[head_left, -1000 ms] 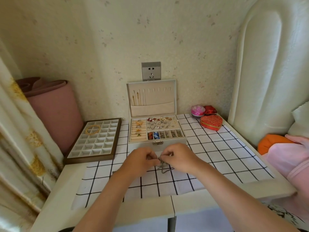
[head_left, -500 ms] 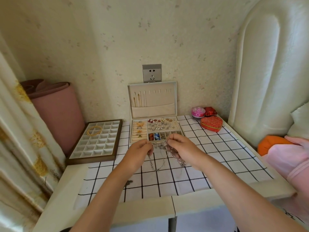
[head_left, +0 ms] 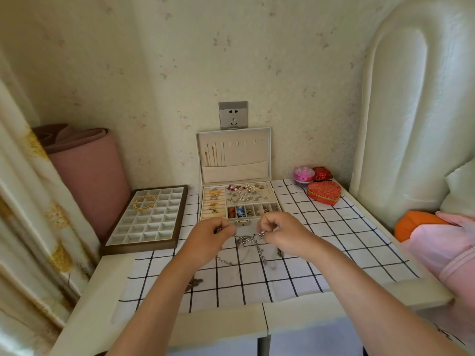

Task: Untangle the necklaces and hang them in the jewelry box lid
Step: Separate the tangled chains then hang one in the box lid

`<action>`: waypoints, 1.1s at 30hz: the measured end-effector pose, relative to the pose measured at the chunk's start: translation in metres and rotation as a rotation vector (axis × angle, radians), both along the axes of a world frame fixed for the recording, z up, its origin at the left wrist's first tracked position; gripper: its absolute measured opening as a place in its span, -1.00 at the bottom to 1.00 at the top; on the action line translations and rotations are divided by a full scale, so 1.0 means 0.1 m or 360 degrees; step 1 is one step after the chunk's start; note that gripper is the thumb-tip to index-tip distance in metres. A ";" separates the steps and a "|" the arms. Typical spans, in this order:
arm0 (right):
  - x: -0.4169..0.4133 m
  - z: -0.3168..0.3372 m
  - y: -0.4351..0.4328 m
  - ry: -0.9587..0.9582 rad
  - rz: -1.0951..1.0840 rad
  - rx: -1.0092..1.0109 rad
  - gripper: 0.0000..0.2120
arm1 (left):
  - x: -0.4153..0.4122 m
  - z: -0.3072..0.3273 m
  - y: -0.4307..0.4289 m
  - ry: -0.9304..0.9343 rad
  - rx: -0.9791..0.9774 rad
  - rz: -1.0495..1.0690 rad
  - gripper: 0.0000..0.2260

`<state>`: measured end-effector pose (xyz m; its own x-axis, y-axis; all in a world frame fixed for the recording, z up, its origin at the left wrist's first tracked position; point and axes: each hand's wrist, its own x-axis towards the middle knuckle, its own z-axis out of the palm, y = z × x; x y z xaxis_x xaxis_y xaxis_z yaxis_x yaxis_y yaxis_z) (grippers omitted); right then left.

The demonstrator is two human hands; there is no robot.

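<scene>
Both hands have risen since a second ago, when they worked low on the cloth; now they hover in the centre of the frame, just in front of the jewelry box [head_left: 240,201]. The left hand [head_left: 208,238] and right hand [head_left: 282,233] each have fingers curled, pinching the tangled silver necklaces [head_left: 250,238]. A short stretch of the knot runs between the two hands, and several strands dangle below it toward the checked cloth [head_left: 334,253]. Whether the lowest links touch the cloth cannot be told. The white box stands open at centre, its compartments filled with small earrings, rings and beads. Its lid [head_left: 241,170] stands upright behind it, against the wall. A few thin gold chains [head_left: 213,155] hang from the hooks at the lid's left; the hooks to the right are bare. A small dark object [head_left: 195,281], too small to identify, lies on the cloth beside the left forearm. At centre left, a brown compartment tray [head_left: 144,227] holds a gold bangle [head_left: 144,201]. At centre right, a red heart-shaped box [head_left: 323,192] sits on the table's back corner. Behind it are a round pink box [head_left: 304,173] and a small red box [head_left: 322,173]. A wall socket [head_left: 233,115] is mounted just above the lid.
</scene>
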<state>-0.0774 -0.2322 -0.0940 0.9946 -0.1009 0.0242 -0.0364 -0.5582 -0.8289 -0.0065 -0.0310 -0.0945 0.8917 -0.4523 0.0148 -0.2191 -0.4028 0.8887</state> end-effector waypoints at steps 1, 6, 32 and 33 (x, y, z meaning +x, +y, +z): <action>0.00 -0.02 -0.01 -0.0004 0.0055 -0.0119 -0.60 | 0.00 0.00 -0.01 0.0008 -0.0003 0.0019 -0.84; -0.03 -0.07 -0.02 -0.0013 0.0113 -0.0447 -0.62 | 0.02 -0.03 0.01 -0.0014 0.0088 0.0005 -0.89; -0.02 0.02 0.06 0.0112 0.0108 0.0127 -0.63 | -0.19 0.07 -0.18 0.0263 -0.0246 -0.0124 -0.88; -0.04 0.04 0.05 0.0133 0.0143 0.0196 -0.68 | -0.19 0.07 -0.16 0.0158 -0.0188 -0.0153 -0.88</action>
